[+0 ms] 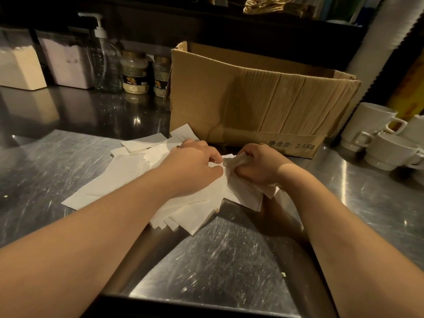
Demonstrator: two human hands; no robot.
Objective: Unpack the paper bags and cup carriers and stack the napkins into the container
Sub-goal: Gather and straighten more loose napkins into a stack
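A loose spread of white napkins [128, 177] lies on the steel counter [57, 161] in front of me. My left hand [192, 166] rests on the middle of the spread, its fingertips curled down onto the paper. My right hand [257, 165] grips a bunched stack of napkins [231, 162] just to the right of it, fingers wrapped around the stack. Behind both hands stands an open brown cardboard box [247, 97], filled with upright brown paper sheets or bags.
White cups [376, 136] are stacked at the right edge. At the back left stand two jars [135, 72], a clear pump bottle [104, 58] and two tubs of powder [18, 65]. A tall stack of white cups [387, 33] leans behind the box.
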